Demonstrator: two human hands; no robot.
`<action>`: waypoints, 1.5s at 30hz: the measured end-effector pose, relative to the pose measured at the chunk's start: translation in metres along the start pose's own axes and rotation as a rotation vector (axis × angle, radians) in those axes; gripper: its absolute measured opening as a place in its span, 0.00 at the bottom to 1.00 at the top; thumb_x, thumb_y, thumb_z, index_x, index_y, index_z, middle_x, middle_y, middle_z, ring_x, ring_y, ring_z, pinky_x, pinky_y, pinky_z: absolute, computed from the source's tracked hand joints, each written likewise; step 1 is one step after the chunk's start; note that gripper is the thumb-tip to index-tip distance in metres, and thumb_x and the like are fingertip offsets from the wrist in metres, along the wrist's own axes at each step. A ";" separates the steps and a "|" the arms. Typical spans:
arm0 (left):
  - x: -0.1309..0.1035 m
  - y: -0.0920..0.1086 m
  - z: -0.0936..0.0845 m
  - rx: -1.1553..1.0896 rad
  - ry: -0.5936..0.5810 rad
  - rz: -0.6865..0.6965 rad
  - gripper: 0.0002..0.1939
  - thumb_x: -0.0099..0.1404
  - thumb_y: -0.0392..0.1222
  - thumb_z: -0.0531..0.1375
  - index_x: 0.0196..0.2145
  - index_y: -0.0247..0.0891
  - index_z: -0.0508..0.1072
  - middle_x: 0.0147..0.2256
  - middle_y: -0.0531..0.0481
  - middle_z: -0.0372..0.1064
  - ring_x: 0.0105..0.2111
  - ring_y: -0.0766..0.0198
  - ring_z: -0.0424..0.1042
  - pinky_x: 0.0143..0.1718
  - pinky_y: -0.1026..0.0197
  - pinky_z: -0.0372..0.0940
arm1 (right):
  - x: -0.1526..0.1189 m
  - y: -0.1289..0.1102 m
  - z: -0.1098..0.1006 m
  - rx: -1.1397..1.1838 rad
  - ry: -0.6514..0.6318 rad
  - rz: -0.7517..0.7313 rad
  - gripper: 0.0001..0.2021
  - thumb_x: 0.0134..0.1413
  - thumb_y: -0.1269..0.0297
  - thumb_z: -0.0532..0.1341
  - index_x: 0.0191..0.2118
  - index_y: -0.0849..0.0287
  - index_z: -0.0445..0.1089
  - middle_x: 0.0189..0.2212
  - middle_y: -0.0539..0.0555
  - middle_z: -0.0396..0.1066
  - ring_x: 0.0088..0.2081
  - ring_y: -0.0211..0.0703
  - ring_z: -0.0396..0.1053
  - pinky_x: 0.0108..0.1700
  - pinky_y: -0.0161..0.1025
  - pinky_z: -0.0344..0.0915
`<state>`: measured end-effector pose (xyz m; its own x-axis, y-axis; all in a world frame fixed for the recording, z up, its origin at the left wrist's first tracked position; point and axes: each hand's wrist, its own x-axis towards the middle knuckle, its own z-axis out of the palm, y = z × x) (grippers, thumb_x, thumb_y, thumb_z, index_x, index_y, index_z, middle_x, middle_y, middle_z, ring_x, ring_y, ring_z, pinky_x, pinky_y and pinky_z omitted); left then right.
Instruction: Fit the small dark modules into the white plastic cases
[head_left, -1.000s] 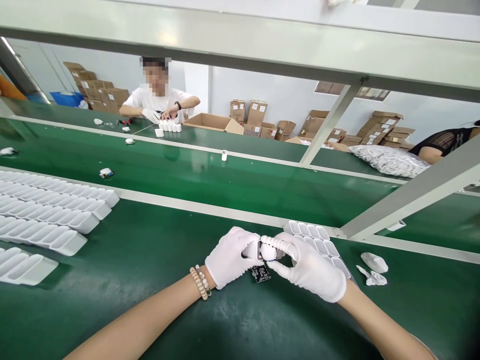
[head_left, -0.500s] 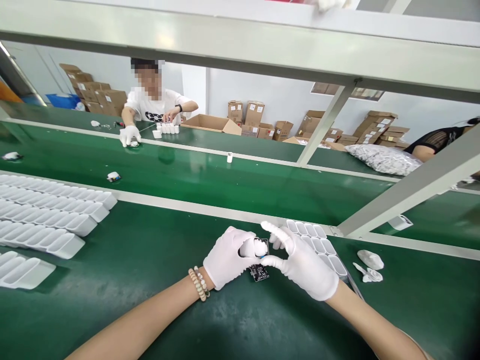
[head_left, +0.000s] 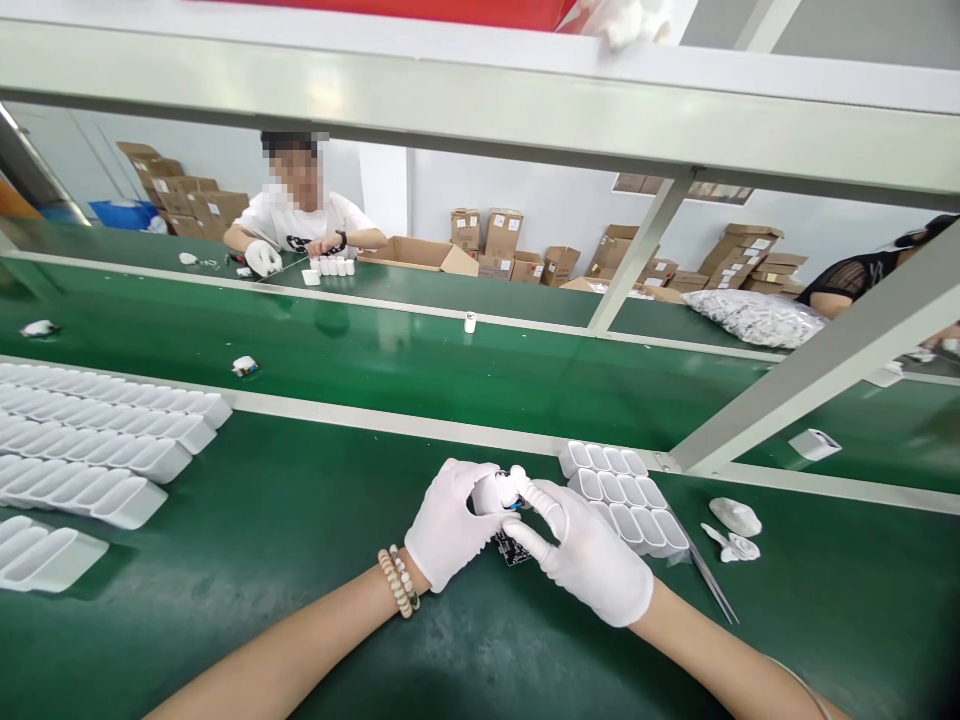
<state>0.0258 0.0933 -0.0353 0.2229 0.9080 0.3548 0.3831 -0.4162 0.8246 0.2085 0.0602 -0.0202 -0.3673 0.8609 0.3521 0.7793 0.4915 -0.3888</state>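
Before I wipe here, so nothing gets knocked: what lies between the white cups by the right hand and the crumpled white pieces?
In the head view, a slim metal tool, probably tweezers, lies between the cups and the crumpled pieces.

The one camera here sits on the wearer's head, facing forward and down. Left hand [head_left: 454,525] and right hand [head_left: 600,560] are near it; beyond, it looks under a metal beam [head_left: 480,100] to the far wall [head_left: 435,185].
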 end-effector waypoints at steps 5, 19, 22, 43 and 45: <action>-0.003 0.012 0.001 0.086 -0.043 0.034 0.13 0.55 0.37 0.66 0.39 0.43 0.74 0.38 0.51 0.74 0.39 0.56 0.71 0.40 0.55 0.67 | 0.001 -0.010 0.010 0.248 0.111 0.232 0.19 0.61 0.54 0.57 0.55 0.54 0.60 0.39 0.56 0.75 0.37 0.49 0.76 0.40 0.49 0.75; -0.008 0.017 0.003 0.101 -0.073 0.132 0.15 0.50 0.35 0.69 0.37 0.44 0.74 0.36 0.51 0.75 0.37 0.55 0.70 0.37 0.56 0.65 | -0.002 -0.007 0.016 0.644 0.098 0.341 0.20 0.63 0.50 0.55 0.56 0.52 0.61 0.53 0.59 0.70 0.52 0.52 0.72 0.51 0.50 0.72; -0.011 0.009 0.004 -0.034 -0.020 0.134 0.25 0.48 0.35 0.72 0.44 0.44 0.72 0.40 0.49 0.72 0.40 0.55 0.70 0.41 0.53 0.67 | 0.003 -0.007 0.006 0.754 0.010 0.261 0.29 0.61 0.46 0.57 0.63 0.53 0.55 0.60 0.61 0.62 0.61 0.53 0.61 0.63 0.54 0.59; -0.013 0.001 0.007 -0.337 -0.101 0.139 0.26 0.49 0.32 0.71 0.45 0.45 0.72 0.44 0.49 0.72 0.43 0.55 0.72 0.48 0.51 0.68 | 0.016 -0.010 0.001 1.009 -0.160 0.269 0.29 0.54 0.41 0.62 0.57 0.52 0.64 0.47 0.57 0.72 0.50 0.51 0.69 0.54 0.51 0.66; -0.013 0.001 0.007 -0.400 -0.140 0.069 0.25 0.51 0.33 0.70 0.47 0.44 0.72 0.43 0.49 0.73 0.43 0.56 0.73 0.49 0.51 0.68 | 0.016 -0.008 -0.006 0.920 -0.169 0.250 0.31 0.57 0.39 0.56 0.58 0.55 0.63 0.44 0.58 0.73 0.46 0.51 0.71 0.50 0.50 0.69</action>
<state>0.0294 0.0805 -0.0416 0.3656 0.8522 0.3744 -0.0081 -0.3993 0.9168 0.1994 0.0694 -0.0061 -0.3694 0.9266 0.0697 0.1693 0.1409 -0.9755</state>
